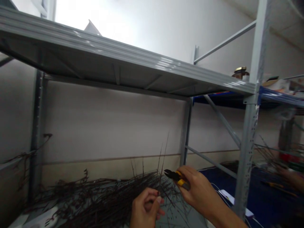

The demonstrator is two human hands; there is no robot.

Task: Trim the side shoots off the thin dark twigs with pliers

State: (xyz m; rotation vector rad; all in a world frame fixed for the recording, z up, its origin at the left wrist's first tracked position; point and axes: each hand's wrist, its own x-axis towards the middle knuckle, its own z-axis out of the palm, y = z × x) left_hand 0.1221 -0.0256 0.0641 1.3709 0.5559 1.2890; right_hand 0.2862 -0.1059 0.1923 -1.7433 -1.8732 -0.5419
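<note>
My right hand (198,190) is wrapped round a pair of diagonal cutters (171,174) with yellow and dark handles, its dark jaws slightly apart and pointing left. Just below and left of the jaws, my left hand (146,205) is closed in a pinch on a thin dark twig (162,166) that rises upward from the fingertips. The twig's lower end is hidden by the fingers. Beneath and behind both hands spreads a heap of thin dark twigs (111,199) on a grey shelf surface.
A grey metal shelf (114,47) crosses overhead, with an upright post (248,142) at right. A white power strip (226,196) with cables lies on a blue surface. Another person's blurred hand (287,175) shows far right, near another pair of yellow-handled pliers (275,184).
</note>
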